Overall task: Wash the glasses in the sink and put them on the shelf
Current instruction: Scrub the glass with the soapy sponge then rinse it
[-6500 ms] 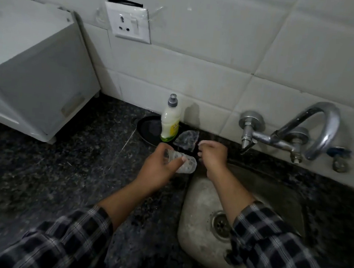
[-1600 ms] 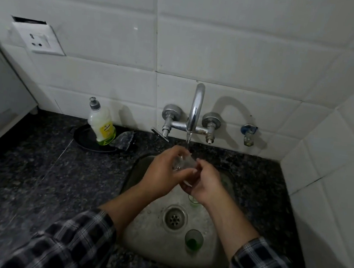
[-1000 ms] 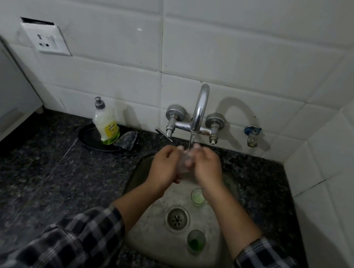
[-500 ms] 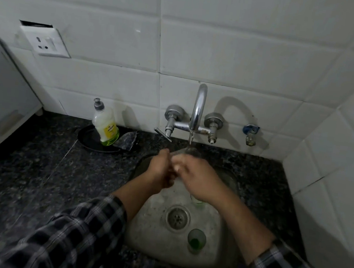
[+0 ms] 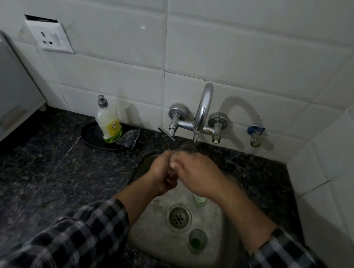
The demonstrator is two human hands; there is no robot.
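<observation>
dish soap bottle [image 5: 108, 123] upright on a black tray [image 5: 91, 134], crumpled clear plastic [image 5: 130, 138] beside it; white wall socket [image 5: 49, 37] above; white appliance [image 5: 0, 94] far left.

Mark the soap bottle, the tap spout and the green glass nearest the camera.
soap bottle [image 5: 107, 115]: head view, on its pale body.
tap spout [image 5: 204, 106]: head view, on the upright chrome pipe.
green glass [image 5: 196, 242]: head view, on its green bottom, seen through the mouth.

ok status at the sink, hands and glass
Left hand and right hand grip clear glass under tap. Near green glass, far green glass stand in sink. Nothing blocking.
</observation>
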